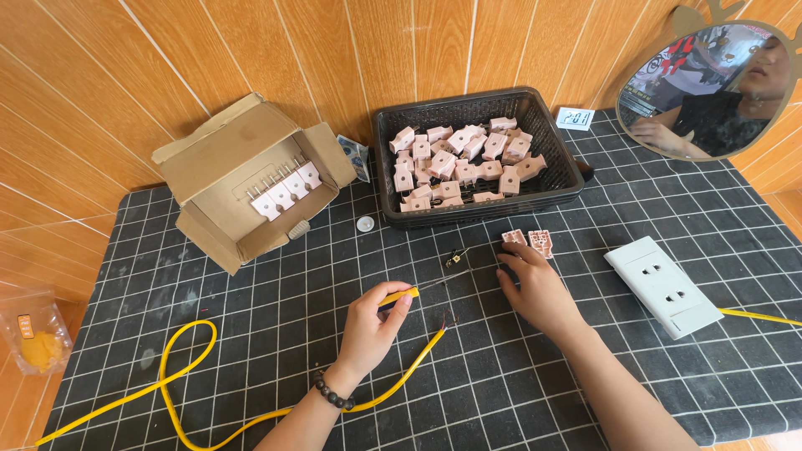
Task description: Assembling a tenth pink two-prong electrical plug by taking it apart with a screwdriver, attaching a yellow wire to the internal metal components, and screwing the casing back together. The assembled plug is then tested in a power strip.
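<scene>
A yellow cable (180,392) is being left looped across the near part of a black gridded mat (468,401), its stripped end lying just beside the left hand (368,330). A yellow-handled screwdriver (407,293) is being pinched between the thumb and fingers of that hand, whose wrist is ringed by a dark bead bracelet (334,392); the tool's thin shaft is being pointed toward a small dark metal part (455,259) lying on the mat. The right hand (535,288) is being held palm down with fingers loosely bent, its fingertips touching the mat at two opened pink plug halves (528,241) that are lying side by side. Whether anything is being gripped under that hand cannot be told.

Farther right, a white wall socket (664,286) is being shown flat on the mat, with a second yellow lead (760,316) running off from it. A small white disc (365,224) is lying near the middle.

Toward the back, a black mesh basket (551,179) is being kept heaped with pink plug bodies (455,163). To its left, a tipped cardboard box (238,171) is being shown open toward the camera, a row of finished pink plugs (284,188) with metal prongs lying inside it. At the left edge, a clear bag (33,338) with orange contents is resting off the mat.
</scene>
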